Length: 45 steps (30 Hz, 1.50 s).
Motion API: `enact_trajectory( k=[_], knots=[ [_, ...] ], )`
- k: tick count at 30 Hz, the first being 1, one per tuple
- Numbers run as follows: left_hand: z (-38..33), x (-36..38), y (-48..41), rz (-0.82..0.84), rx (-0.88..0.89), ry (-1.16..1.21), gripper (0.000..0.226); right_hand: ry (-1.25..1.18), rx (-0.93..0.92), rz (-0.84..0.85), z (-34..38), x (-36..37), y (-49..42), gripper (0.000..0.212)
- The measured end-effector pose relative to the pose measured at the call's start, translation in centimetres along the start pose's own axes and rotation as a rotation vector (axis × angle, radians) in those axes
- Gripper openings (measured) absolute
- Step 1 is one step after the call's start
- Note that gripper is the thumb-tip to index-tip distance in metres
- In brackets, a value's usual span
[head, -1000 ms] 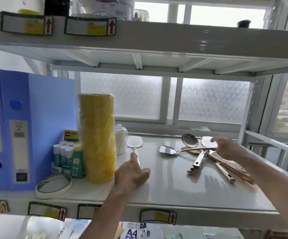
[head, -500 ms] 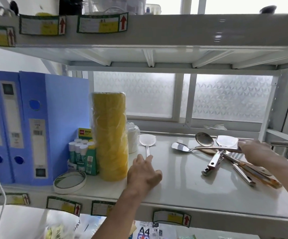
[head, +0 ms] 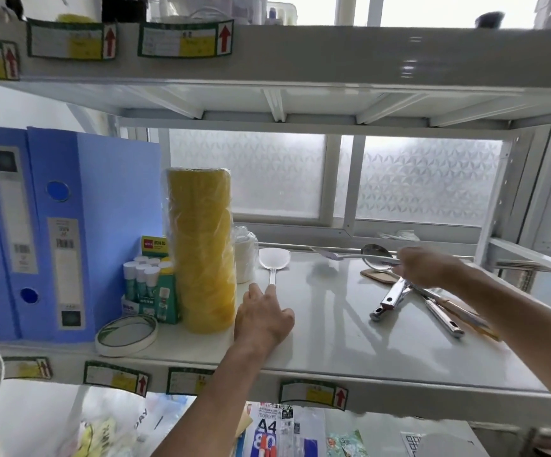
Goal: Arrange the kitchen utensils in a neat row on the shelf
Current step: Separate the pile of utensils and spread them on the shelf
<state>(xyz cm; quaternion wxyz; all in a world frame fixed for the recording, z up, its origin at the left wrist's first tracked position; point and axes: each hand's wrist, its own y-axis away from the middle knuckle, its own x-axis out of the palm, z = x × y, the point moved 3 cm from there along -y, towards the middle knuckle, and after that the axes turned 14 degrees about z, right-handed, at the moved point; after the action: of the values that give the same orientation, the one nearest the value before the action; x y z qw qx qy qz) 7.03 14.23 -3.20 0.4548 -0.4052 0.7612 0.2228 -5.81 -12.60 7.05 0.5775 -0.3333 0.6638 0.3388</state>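
Note:
A white plastic spoon point(head: 274, 259) lies on the white shelf point(head: 333, 341) beside the yellow roll, bowl toward the window. My left hand point(head: 264, 319) rests palm down over its handle, fingers curled on it. My right hand point(head: 430, 266) grips the handle of a metal spatula point(head: 328, 254), which hangs blurred just above the shelf, blade pointing left. Under that hand lies a crossed pile: a steel ladle point(head: 373, 251), a wooden spatula point(head: 377, 276) and two steel handles point(head: 390, 299), point(head: 442, 317).
A tall yellow roll stack point(head: 201, 249) and a white wrapped roll point(head: 244, 258) stand left of the spoon. Glue sticks point(head: 145, 285), a tape ring point(head: 125, 334) and blue binders point(head: 53, 232) fill the left end. An upper shelf point(head: 300, 57) hangs overhead.
My right hand has lifted the metal spatula off the pile; its blade rose toward the back of the shelf. My left hand stays on the white spoon's handle.

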Motion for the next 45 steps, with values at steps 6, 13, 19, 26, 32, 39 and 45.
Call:
enact_trajectory(
  k=[6, 13, 19, 26, 32, 39, 45],
  knots=[
    [0.0, -0.1, 0.1, -0.012, 0.024, 0.0, 0.048, -0.323, -0.081, -0.003, 8.7, 4.2, 2.2, 0.024],
    [0.2, 0.1, -0.4, -0.011, 0.048, -0.009, 0.046, -0.345, -0.081, 0.031, 15.7, 7.9, 2.9, 0.055],
    [0.6, 0.3, -1.1, -0.054, 0.089, 0.036, 0.046, -0.416, -0.182, 0.013, 16.2, 7.3, 1.6, 0.029],
    [-0.7, 0.7, -0.2, -0.005, 0.348, -0.141, 0.06, -0.249, 0.125, -0.198, 7.3, 4.4, 0.7, 0.039],
    [-1.0, 0.9, 0.3, 0.098, 0.402, -0.251, 0.079, -0.264, 0.406, 0.005, 2.1, 6.1, 0.0, 0.054],
    [-1.0, 0.7, 0.5, 0.091, 0.4, -0.152, 0.073, -0.509, 0.366, 0.031, 0.1, 7.5, -0.4, 0.058],
    [-0.8, 1.0, 0.1, 0.071, 0.36, -0.036, 0.053, -0.666, 0.303, -0.155, 0.3, 7.6, 0.3, 0.042]
  ],
)
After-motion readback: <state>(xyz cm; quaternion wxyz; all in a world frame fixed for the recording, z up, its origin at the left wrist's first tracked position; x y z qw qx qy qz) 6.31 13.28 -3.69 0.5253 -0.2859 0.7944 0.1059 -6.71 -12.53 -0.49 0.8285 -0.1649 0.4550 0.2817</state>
